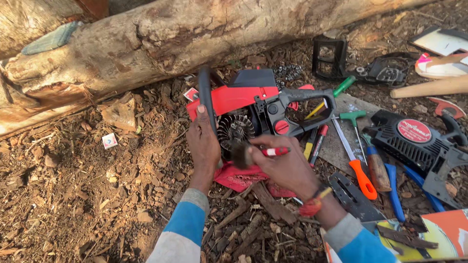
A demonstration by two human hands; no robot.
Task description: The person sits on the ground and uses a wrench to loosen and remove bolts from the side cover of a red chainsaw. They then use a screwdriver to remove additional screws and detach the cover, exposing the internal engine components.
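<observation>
A red and grey chainsaw body point(253, 100) lies on its side on the bark-strewn ground, its finned flywheel point(235, 129) exposed. My left hand point(203, 143) grips the black front handle bar point(205, 95) of the saw. My right hand point(285, 163) holds a small brush with a red handle point(274, 151), its dark bristles point(240, 156) next to the flywheel. A red cloth point(239, 178) lies under the saw, below both hands.
A thick log point(161, 41) runs across the top. Screwdrivers and T-handle tools point(363, 175) lie at right beside a black starter cover point(414, 139), a wooden handle point(431, 87), a black frame point(329, 58) and a saw chain point(287, 73). Wood chips cover the ground at left.
</observation>
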